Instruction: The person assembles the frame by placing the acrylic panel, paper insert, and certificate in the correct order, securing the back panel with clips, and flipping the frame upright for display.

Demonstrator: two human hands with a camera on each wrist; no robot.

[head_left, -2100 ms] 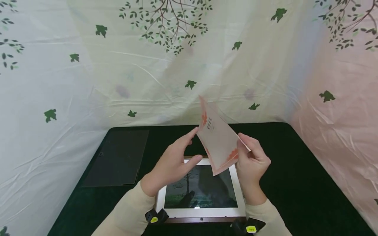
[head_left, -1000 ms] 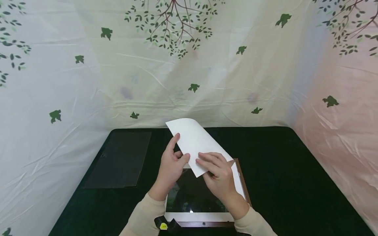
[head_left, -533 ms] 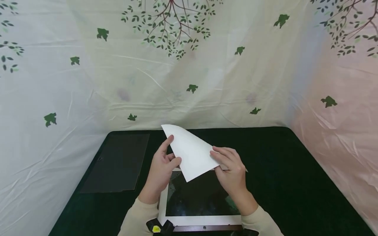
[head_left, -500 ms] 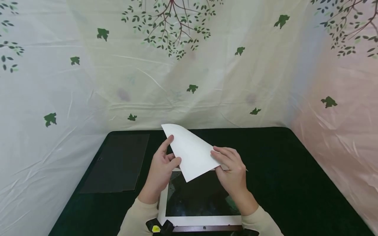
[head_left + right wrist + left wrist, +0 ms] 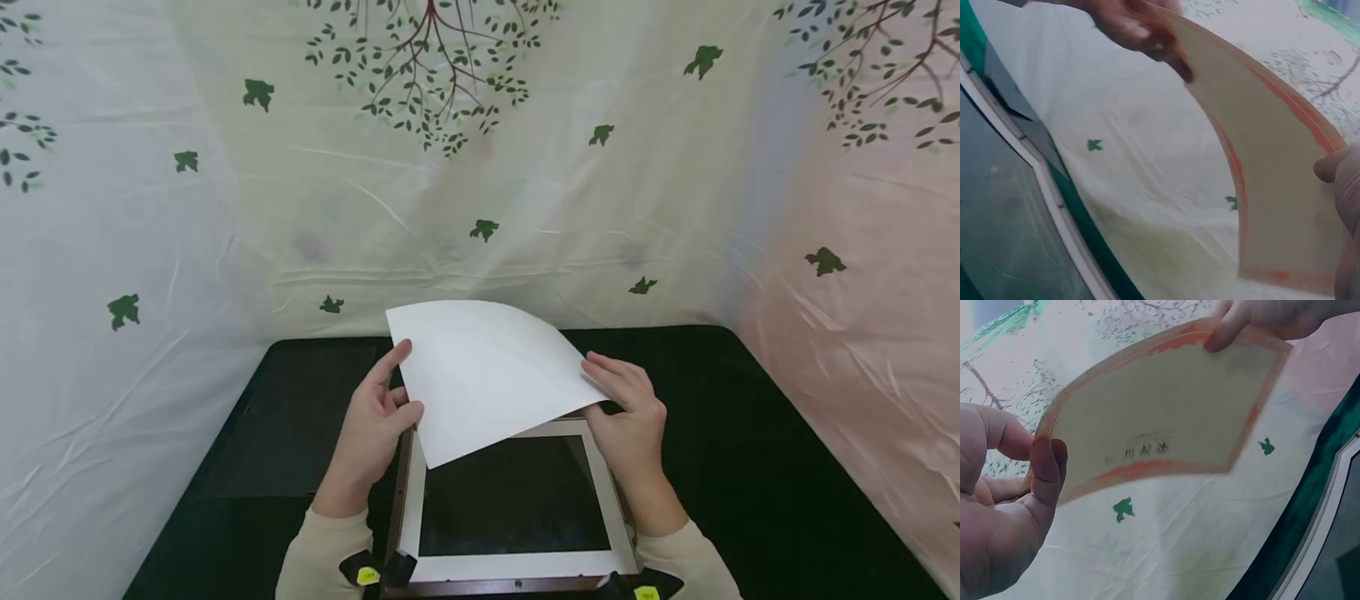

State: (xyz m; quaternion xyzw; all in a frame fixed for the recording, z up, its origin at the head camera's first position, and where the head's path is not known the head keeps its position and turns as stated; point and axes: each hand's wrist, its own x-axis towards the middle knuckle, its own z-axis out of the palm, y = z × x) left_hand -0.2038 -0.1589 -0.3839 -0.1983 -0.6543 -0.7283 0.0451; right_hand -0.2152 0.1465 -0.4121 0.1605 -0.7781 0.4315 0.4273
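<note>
A curved certificate sheet [image 5: 487,367] is held up between both hands, its plain white back toward the head camera. Its other side, in the left wrist view, is cream with a pinkish border, red ornament and a few dark characters. My left hand [image 5: 371,433] pinches the left edge between thumb and fingers. At the right corner my right hand [image 5: 630,425] holds it, thumb below and fingers over the white side. Under the sheet lies a picture frame [image 5: 517,567] with a white inner border, brown outer edge and dark glossy middle; the sheet overlaps its far left part.
A thin dark panel [image 5: 292,417] lies flat on the dark green tabletop [image 5: 757,467], left of the frame. Behind the table hangs a pale curtain [image 5: 420,225] with printed leaves and branches.
The sheet has been turned from its printed side to its white back. My left hand, earlier open beside it, now pinches its left edge. Lately the hands have spread apart, widening the sheet.
</note>
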